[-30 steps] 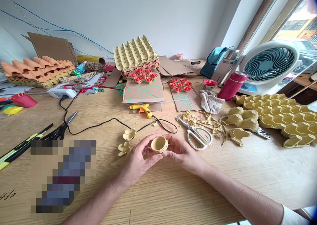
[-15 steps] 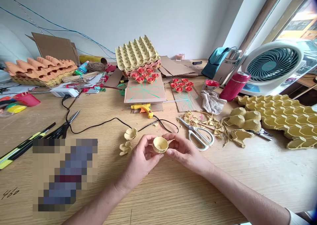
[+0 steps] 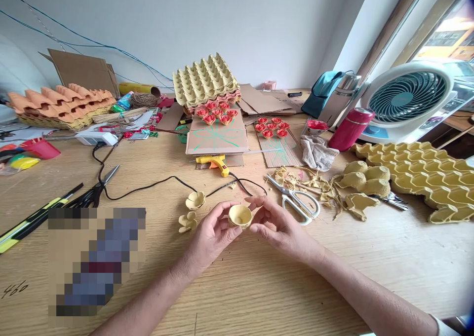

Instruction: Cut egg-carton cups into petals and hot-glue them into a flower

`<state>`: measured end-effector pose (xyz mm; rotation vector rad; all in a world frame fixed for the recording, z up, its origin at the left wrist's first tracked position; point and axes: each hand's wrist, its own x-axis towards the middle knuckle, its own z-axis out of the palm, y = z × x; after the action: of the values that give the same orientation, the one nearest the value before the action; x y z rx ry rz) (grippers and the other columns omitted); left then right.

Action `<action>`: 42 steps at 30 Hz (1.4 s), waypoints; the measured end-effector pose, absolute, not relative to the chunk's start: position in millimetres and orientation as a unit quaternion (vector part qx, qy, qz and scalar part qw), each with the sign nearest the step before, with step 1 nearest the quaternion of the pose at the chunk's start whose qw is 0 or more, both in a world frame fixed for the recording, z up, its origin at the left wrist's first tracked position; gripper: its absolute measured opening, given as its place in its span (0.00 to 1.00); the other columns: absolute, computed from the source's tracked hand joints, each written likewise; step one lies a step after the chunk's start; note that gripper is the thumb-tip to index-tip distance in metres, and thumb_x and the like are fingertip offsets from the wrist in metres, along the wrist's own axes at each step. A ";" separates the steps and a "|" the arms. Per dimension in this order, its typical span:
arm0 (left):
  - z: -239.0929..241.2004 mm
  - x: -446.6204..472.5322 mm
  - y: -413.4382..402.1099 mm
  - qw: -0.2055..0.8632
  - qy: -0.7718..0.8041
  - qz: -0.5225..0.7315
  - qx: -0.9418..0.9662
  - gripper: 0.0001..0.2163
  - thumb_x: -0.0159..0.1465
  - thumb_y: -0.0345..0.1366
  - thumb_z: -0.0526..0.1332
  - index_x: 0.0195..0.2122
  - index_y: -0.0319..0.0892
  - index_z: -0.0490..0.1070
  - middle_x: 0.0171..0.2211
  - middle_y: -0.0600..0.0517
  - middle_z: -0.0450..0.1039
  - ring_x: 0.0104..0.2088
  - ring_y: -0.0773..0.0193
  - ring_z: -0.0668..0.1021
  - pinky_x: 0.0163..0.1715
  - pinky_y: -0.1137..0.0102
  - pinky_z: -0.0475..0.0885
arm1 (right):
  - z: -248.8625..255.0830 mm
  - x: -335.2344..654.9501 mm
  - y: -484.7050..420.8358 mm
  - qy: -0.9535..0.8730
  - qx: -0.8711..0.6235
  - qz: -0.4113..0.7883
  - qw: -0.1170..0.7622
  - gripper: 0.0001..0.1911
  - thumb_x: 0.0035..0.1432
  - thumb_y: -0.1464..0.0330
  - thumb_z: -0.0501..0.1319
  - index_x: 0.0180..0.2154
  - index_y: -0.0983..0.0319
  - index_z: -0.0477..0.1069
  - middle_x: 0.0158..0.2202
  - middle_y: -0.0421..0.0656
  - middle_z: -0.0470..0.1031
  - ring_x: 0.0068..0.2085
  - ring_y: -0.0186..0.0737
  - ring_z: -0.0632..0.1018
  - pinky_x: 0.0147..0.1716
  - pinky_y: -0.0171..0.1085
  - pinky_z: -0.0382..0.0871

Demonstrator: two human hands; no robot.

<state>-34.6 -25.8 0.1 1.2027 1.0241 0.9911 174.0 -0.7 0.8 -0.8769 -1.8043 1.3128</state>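
Note:
A small yellow egg-carton cup [image 3: 240, 215], cut round like a little bowl, sits between my two hands just above the wooden table [image 3: 259, 286]. My left hand [image 3: 212, 237] curls around its left side, thumb and fingers closed on it. From the right, my right hand [image 3: 278, 226] pinches the cup's rim with its fingertips. Two cut yellow paper flowers [image 3: 195, 200] [image 3: 186, 221] lie on the table just left of my left hand. White-handled scissors [image 3: 296, 203] rest right of my right hand.
A yellow glue gun [image 3: 216, 162] with a black cord lies behind my hands. Carton scraps [image 3: 355, 183] and a yellow egg tray [image 3: 425, 173] lie at the right, a white fan [image 3: 403, 96] behind them. Red paper roses on cardboard [image 3: 217, 129], stacked egg trays [image 3: 203, 82] and black scissors [image 3: 96, 190] lie further off.
Both hands have turned the cup slightly and kept their grip on it. My right fingers have shifted up along the rim. The view has drifted a little.

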 end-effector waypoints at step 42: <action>5.2 -28.9 -30.9 0.673 0.370 0.428 0.476 0.19 0.58 0.39 0.73 0.47 0.42 0.71 0.42 0.51 0.75 0.44 0.62 0.76 0.45 0.69 0.72 | -1.1 177.5 -8.6 -0.828 -0.233 0.279 0.426 0.08 0.65 0.76 0.61 0.42 0.60 0.76 0.32 0.41 0.69 0.34 0.36 0.72 0.33 0.34 0.69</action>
<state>-28.9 -30.9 5.2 1.0712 0.8339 0.9636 177.5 -8.6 -1.1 -0.5836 -2.0713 0.6986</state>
